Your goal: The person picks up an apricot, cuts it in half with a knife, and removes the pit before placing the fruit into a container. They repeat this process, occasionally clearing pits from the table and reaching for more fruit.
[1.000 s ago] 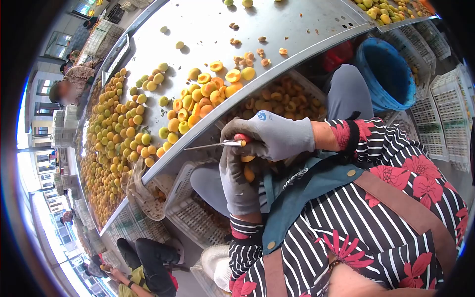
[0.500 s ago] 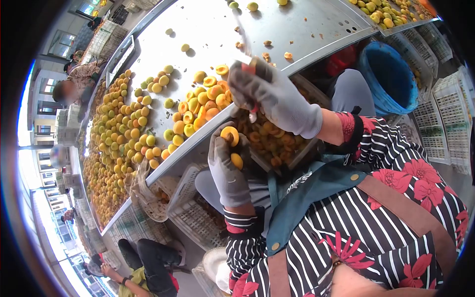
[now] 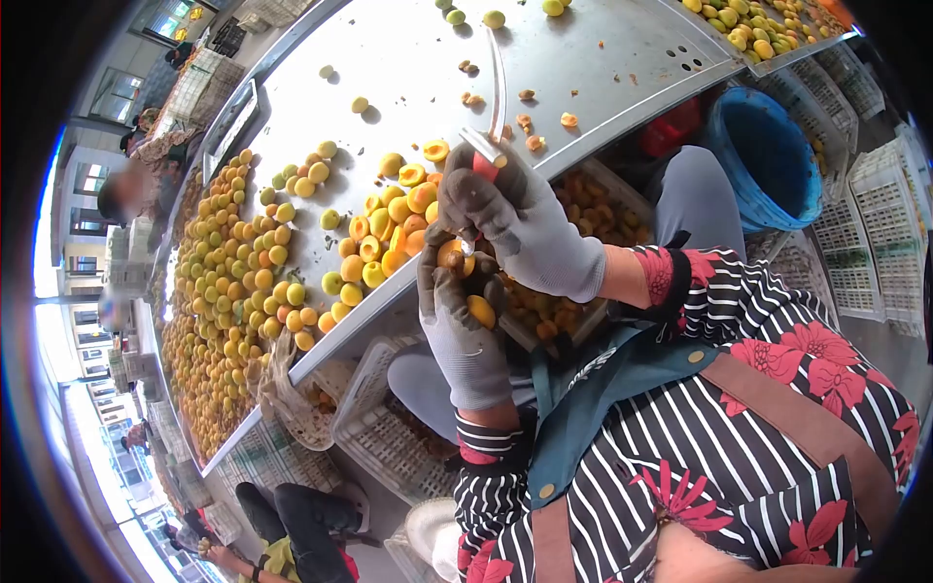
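Observation:
My left hand point(image 3: 461, 325), in a grey glove with dark fingers, is closed around apricot halves point(image 3: 481, 311) over the table's near edge. One half point(image 3: 455, 258), cut face up, shows at its fingertips. My right hand point(image 3: 520, 219), gloved alike, grips a tool with a red and silver handle point(image 3: 483, 155); its small tip touches the apricot half in my left hand. Just beyond my hands, cut and whole apricots point(image 3: 389, 219) lie in a pile on the metal table point(image 3: 573, 83). A crate of apricots point(image 3: 554, 316) sits below my hands, partly hidden by them.
Many whole apricots point(image 3: 228, 282) cover the table's left part. A blue bucket point(image 3: 763, 160) stands at the right beside white crates point(image 3: 880, 233). Another crate point(image 3: 389, 428) stands below the left edge. A seated person's legs point(image 3: 301, 520) show at the bottom left; another person point(image 3: 126, 194) is across the table.
My right hand has moved down and the tool's tip now meets the apricot half. My left hand has shifted slightly to the right, still holding the halves.

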The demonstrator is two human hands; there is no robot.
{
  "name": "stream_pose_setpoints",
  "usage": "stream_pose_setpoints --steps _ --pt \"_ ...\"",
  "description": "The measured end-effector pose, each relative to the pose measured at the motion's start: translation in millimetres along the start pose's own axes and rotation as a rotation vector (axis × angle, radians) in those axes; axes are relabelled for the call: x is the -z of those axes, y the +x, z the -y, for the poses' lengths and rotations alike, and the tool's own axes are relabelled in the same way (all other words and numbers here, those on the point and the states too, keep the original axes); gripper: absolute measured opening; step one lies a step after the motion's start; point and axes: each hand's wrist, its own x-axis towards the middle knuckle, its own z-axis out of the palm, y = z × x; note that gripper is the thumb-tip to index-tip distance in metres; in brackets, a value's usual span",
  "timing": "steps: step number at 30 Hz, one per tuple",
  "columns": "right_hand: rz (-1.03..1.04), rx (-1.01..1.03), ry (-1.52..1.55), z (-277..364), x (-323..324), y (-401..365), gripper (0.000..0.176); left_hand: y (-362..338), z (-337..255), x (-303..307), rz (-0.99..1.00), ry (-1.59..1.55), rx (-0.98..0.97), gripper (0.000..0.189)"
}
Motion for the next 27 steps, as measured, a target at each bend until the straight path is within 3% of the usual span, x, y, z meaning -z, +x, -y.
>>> stream_pose_setpoints --steps 3,5,7,9,11,15,18,21,22,23,25,27 --pt "-0.017 0.058 -0.175 1.1 -5.7 -6.7 0.027 2.1 0.4 -7.3 0.041 0.071 -0.051 0.045" --pt "-0.128 0.099 -0.134 -7.9 -11.8 -4.6 0.021 3.1 2.9 -8.0 0.053 0.092 -0.088 0.044" --pt "-0.094 0.007 0.203 -15.3 -2.5 4.7 0.013 5.9 8.8 -5.7 0.068 0.092 -0.105 0.042" --pt "-0.288 -0.12 0.332 -25.9 -1.2 13.4 0.009 5.0 6.3 -10.7 0.028 0.164 -0.112 0.04" --pt "-0.411 -0.26 0.365 -24.1 0.0 22.6 0.011 12.3 13.6 -7.1 0.044 0.084 -0.132 0.034" --pt "-0.443 -0.324 0.467 -33.2 4.8 32.6 0.018 29.2 13.5 2.7 0.058 0.187 -0.14 0.032" --pt "-0.539 -0.394 0.704 -54.6 6.3 48.4 0.013 41.2 17.2 1.7 0.057 0.351 -0.282 0.039" --pt "-0.635 -0.408 0.533 -64.6 2.1 64.0 0.012 57.6 18.1 14.2 0.132 0.325 -0.331 0.042" --pt "-0.687 -0.432 0.49 -64.7 -0.4 67.9 0.016 56.9 8.4 1.0 0.027 0.284 -0.189 0.043" --pt "-0.687 -0.439 0.491 -65.4 -1.3 72.9 0.016 68.5 8.0 4.2 0.021 0.285 -0.187 0.043" --pt "-0.74 -0.431 0.257 -67.5 -0.8 84.5 0.023 104.9 10.4 34.8 0.104 1.294 -1.111 0.039" --pt "-0.657 -0.303 0.225 -78.0 8.3 95.0 0.027 145.5 30.8 64.3 -0.008 0.818 -0.56 0.032"
